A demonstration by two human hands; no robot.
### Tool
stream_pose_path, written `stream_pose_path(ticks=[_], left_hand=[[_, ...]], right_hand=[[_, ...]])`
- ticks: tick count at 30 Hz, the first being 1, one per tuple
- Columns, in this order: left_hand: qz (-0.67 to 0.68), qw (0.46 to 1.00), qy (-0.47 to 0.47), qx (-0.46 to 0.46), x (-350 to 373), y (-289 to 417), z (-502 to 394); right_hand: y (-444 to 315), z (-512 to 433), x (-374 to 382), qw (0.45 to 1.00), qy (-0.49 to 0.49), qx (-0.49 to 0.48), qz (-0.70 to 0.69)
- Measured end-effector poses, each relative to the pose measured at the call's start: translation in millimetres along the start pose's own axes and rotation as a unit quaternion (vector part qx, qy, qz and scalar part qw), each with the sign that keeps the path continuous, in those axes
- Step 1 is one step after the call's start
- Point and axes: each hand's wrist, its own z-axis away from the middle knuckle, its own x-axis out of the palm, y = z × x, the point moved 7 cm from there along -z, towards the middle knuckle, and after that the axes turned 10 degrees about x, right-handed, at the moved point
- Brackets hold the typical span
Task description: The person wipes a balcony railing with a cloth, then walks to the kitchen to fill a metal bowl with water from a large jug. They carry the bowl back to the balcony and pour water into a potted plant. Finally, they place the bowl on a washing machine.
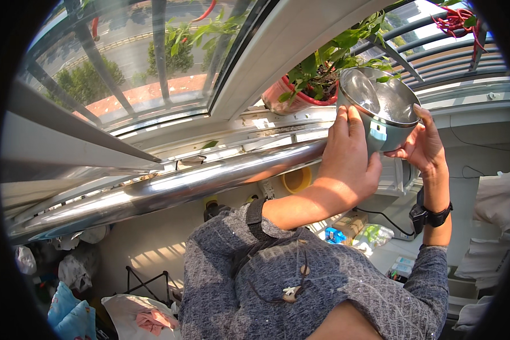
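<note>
A pale blue-green bowl with a steel lining [376,134] is held up between my two hands at the window, its mouth partly facing me. Clear liquid appears to be inside. My left hand [348,148] supports the near left side, fingers against the outer wall. My right hand [423,142] grips the right side, thumb or finger at the rim. Just behind and left of the bowl, a red-rimmed flower pot [280,97] holds a leafy pepper plant [310,70]; some leaves overhang the bowl's rim.
A thick steel rail [187,178] runs below the window sill. An open window sash [255,72] stands at left, with metal bars [408,63] outside. Red peppers [457,21] hang at upper right. Below are a yellow bucket [297,178], a blue bottle [335,235] and a folding stand [146,282].
</note>
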Motion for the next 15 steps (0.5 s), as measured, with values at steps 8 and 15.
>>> stream_pose_path(ticks=[8,15], left_hand=[[-0.016,1.0,-0.004,-0.015,1.3,-1.0,0.2],[-0.009,1.0,-0.015,-0.017,1.6,-2.3,0.2]], right_hand=[[-2.3,-1.3,-0.7,1.0,0.003,0.018,0.021],[-5.6,-2.3,1.6,0.998,0.02,0.027,0.049]])
